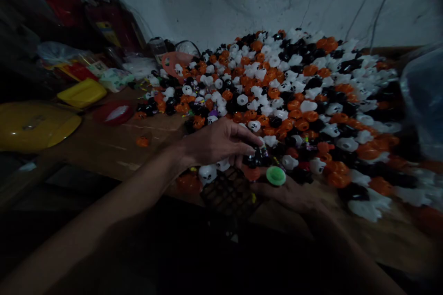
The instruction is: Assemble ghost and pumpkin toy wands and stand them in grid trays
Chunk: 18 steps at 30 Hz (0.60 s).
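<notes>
Blk plastic toy [254,159] is seen by bent thumb + finger of L hand [221,140], at near edge of toy pile [273,92]; pinch can't be told. R hand [289,193] grip can't be told (dark). Toy's prob. light, stiff, slippery; best held by sides.

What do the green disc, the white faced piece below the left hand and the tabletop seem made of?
Green disc: probably smooth plastic, from its bright, unbroken color.
White piece: likely moulded plastic, fairly glossy, from its highlights.
Tabletop: apparently dull wood, brown with pale scuffs; too dim for certainty.
</notes>
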Motion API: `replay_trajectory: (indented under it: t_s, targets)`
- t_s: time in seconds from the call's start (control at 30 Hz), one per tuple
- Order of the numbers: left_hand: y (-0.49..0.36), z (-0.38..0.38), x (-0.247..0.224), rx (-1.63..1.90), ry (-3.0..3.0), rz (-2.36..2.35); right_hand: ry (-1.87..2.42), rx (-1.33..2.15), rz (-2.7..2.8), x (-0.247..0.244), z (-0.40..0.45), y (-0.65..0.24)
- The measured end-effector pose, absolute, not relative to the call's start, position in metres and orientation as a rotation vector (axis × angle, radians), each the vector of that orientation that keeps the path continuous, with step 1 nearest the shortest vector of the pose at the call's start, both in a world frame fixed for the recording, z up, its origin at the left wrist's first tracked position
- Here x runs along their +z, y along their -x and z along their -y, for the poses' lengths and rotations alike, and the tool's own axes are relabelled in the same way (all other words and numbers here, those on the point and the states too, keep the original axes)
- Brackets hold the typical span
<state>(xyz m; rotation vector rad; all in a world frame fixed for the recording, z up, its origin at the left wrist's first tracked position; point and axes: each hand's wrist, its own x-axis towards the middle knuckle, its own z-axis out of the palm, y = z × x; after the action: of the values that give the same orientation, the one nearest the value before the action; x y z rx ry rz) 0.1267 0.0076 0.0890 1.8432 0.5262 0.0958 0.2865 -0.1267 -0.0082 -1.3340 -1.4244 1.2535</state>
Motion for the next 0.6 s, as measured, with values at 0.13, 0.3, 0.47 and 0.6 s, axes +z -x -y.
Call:
replay_trajectory:
  t_s: [0.13, 0.3, 0.47, 0.6]
  targets:
    - [-0.131, -0.006, 0.089, 0.199, -1.968, -0.577, 1.387, 1.116, 1.467, -0.005, 0.119, -0.273]
    - [-0.127, -0.005, 0.088, 0.506, -2.206, -0.695, 1.543, 0.686, 1.486, -0.028, 0.11, -0.263]
    - [-0.105, 0.005, 0.07, 0.557, -2.579, -0.863, 1.632, 0.634, 1.383, -0.047, 0.098, -0.258]
    - [-0.089, 0.012, 0.048, 0.404, -2.833, -0.801, 1.661, 0.739, 1.259, -0.054, 0.086, -0.254]
